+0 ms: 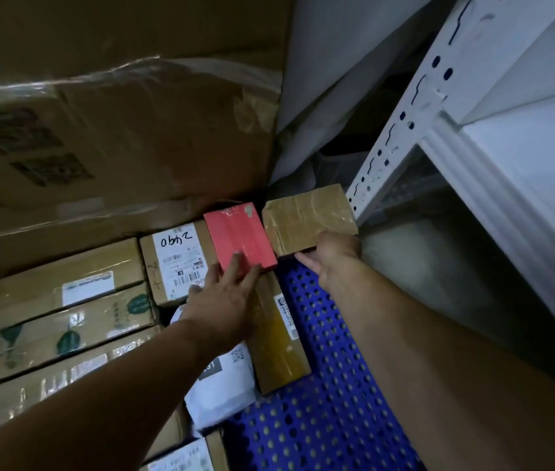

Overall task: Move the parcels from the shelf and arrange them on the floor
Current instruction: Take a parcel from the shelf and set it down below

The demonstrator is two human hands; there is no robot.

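Note:
A flat pink parcel [240, 236] lies at the far end of a row of boxes, and my left hand [225, 300] rests on its near edge with fingers spread over it. Right beside it is a small brown taped box [310, 219]; my right hand [332, 258] grips its near edge, thumb underneath. Both parcels sit low over a blue perforated pallet [320, 385] on the floor. The white metal shelf [473, 137] stands to the right.
Several brown labelled cartons [65, 300] lie packed on the left. A long brown box [279, 334] and a white poly bag [221, 389] lie under my left arm. A very large carton [116, 113] wrapped in film leans behind. Grey sheeting [337, 79] hangs at the back.

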